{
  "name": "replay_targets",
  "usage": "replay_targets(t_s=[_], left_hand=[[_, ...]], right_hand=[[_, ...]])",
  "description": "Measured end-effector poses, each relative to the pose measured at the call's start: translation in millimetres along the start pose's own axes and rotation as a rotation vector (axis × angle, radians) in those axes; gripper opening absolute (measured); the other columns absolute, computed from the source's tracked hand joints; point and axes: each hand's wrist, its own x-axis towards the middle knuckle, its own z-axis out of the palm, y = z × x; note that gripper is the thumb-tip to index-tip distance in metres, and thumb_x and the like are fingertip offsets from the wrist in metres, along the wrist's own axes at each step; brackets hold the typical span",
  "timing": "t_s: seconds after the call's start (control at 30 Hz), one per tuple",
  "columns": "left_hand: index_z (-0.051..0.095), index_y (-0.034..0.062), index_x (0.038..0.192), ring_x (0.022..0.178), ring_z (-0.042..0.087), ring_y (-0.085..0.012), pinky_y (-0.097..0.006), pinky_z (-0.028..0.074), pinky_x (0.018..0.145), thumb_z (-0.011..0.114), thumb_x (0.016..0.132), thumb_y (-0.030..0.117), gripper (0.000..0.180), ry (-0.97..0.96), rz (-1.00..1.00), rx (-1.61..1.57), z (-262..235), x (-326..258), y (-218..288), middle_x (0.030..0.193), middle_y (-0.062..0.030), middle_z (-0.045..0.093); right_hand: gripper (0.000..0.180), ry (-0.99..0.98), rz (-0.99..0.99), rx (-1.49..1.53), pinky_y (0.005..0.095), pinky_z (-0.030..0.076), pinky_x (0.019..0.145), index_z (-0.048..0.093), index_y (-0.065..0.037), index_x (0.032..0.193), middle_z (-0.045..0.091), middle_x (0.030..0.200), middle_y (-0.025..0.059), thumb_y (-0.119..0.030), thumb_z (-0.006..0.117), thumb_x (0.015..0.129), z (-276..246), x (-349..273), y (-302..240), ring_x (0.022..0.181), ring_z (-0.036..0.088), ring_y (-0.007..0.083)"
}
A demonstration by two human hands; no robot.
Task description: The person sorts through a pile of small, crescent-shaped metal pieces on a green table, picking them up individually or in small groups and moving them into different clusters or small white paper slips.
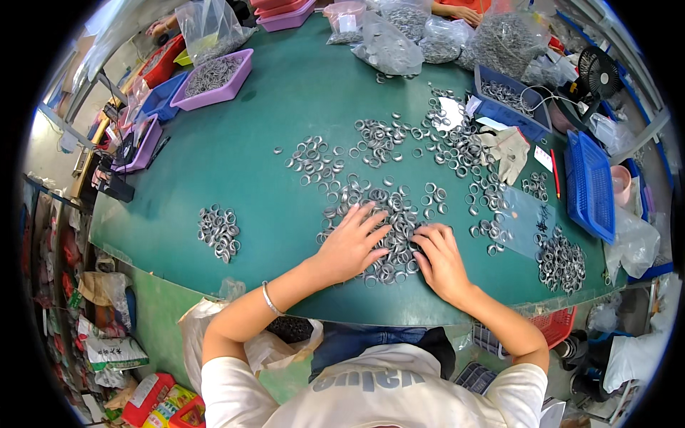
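Your green tabletop (264,192) carries the main pile of metal rings (403,220) near its front edge, about midway along, with no shared long axis. Your left hand (347,246) spreads its fingers over the pile's left side; your right hand (444,267), equally near, curls at its right; I can't tell whether it pinches anything.

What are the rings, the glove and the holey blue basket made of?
Rings: probably metal, smooth and silvery, as they glint.
Glove: maybe cloth or leather, dull and pale, lying limp and creased.
Holey basket: likely plastic, a bit shiny, one even blue with rows of holes.
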Motion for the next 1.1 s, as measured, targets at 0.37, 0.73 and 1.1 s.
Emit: replay_targets(t_s=[0.37, 0.73, 1.1], left_hand=[[0.051, 0.0037, 0.123, 0.131, 0.030, -0.0414, -0.054, 0.027, 0.107, 0.065, 0.082, 0.022, 0.047, -0.259, -0.187, 0.000, -40.2, -76.8, 90.1, 0.137, -0.0198, 0.037], [0.052, 0.0045, 0.123, 0.127, 0.039, -0.0367, -0.051, 0.028, 0.108, 0.066, 0.082, 0.009, 0.044, 0.023, -0.390, -0.359, -3.0, -98.5, 121.3, 0.131, -0.0180, 0.045], [0.052, -0.0003, 0.123, 0.062, 0.046, -0.0061, -0.020, 0.039, 0.055, 0.048, 0.096, 0.011, 0.029, 0.195, -0.744, -1.662, 44.3, -58.0, 125.3, 0.084, -0.0034, 0.057]], right_hand=[[0.031, -0.008, -0.043, -0.182, 0.0469, 0.038, 0.090, 0.057, -0.003, 0.106, 0.055, 0.110, 0.0103, -0.008, 0.065, 0.076, -2.6, -38.8, -18.3, 0.109, 0.048, 0.0323], [0.022, 0.205, 0.020, -0.010, 0.0411, 0.043, 0.082, 0.061, -0.003, 0.095, 0.060, 0.088, 0.0097, 0.004, 0.062, 0.075, -9.3, -38.4, -23.4, 0.088, 0.057, 0.0276], [0.010, 0.070, 0.404, 0.667, 0.0253, 0.043, 0.064, 0.067, -0.003, 0.092, 0.064, 0.085, 0.0054, -0.005, 0.065, 0.083, -16.4, -59.4, -55.3, 0.078, 0.057, 0.0133]])
